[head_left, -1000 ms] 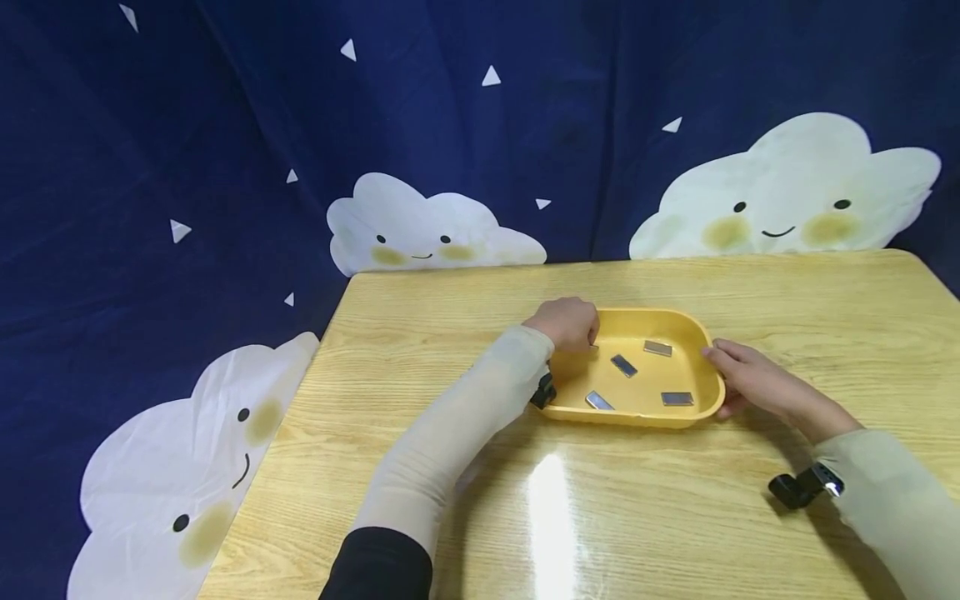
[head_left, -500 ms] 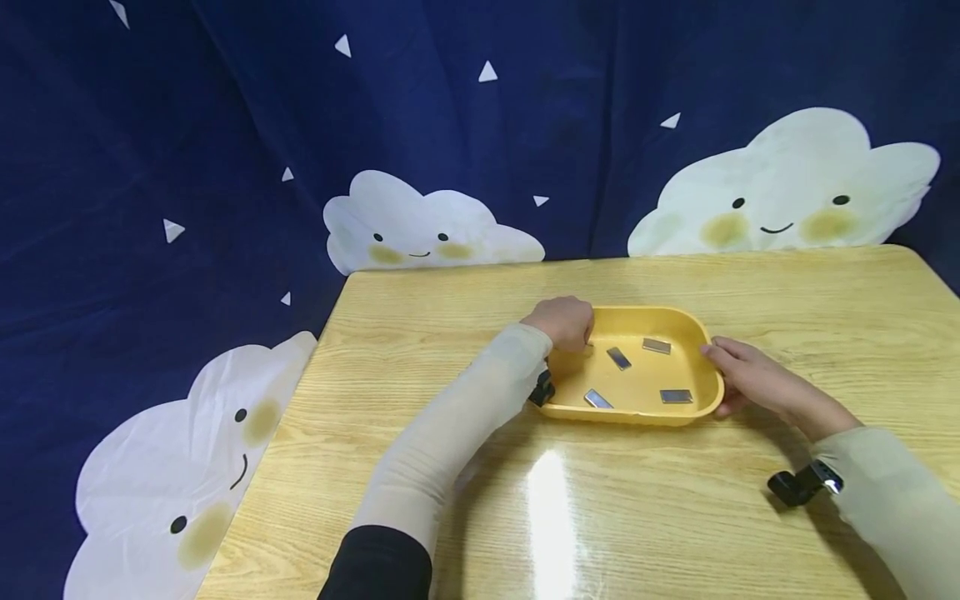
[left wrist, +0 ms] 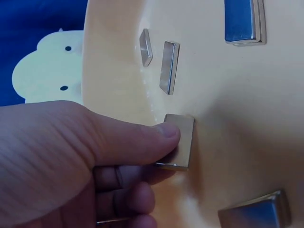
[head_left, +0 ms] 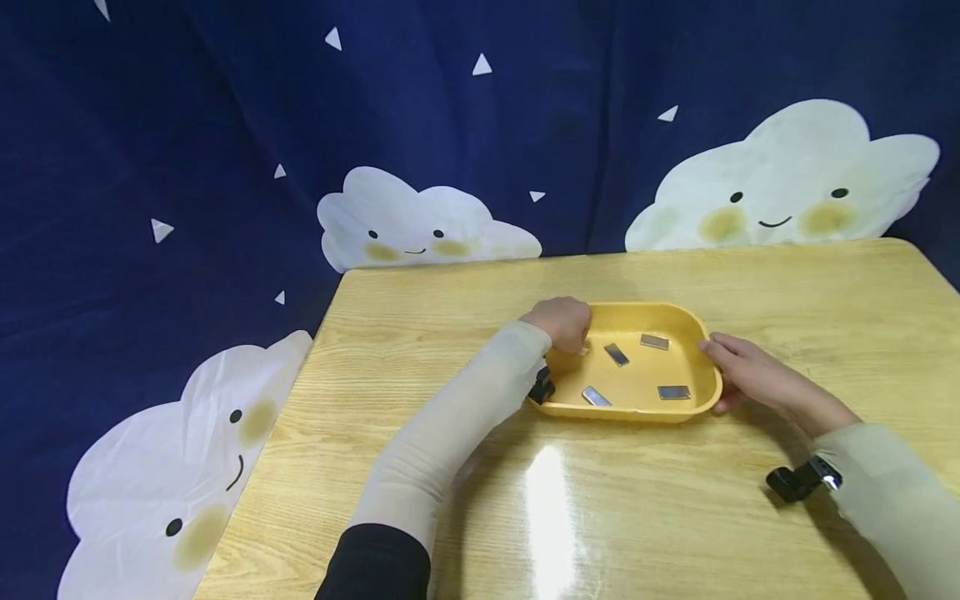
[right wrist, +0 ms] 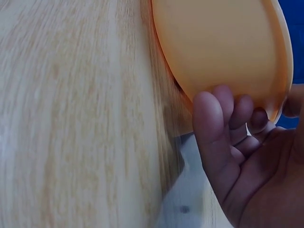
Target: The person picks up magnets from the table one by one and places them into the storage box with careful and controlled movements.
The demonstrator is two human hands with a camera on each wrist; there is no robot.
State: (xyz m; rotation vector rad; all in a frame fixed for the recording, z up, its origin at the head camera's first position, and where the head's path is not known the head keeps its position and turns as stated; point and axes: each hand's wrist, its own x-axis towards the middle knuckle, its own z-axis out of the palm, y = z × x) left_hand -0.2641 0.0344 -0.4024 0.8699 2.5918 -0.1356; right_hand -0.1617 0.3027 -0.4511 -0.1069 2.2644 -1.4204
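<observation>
In the head view a yellow plastic tray (head_left: 630,412) stands on the wooden table with several flat silver metal blocks, one of them a metal block (head_left: 617,354) near its middle. Inside the tray's left end, my left hand (head_left: 561,321) pinches a rectangular metal block (left wrist: 184,142) between thumb and fingers, close to the tray floor. A shiny edge shows beneath its lower fingers; what it belongs to is hidden. My right hand (head_left: 738,371) grips the tray's right end, thumb over the rim and fingers (right wrist: 209,114) against the outer wall.
Two thin blocks, one a narrow metal block (left wrist: 169,68), stand near the tray wall beyond the left hand. A thicker metal block (left wrist: 244,21) lies farther in. Around the tray spreads the wooden table (head_left: 420,325); a dark blue curtain (head_left: 420,100) with clouds hangs behind it.
The head view has shifted slightly. Both hands keep their holds, and the left hand has barely moved within the tray.
</observation>
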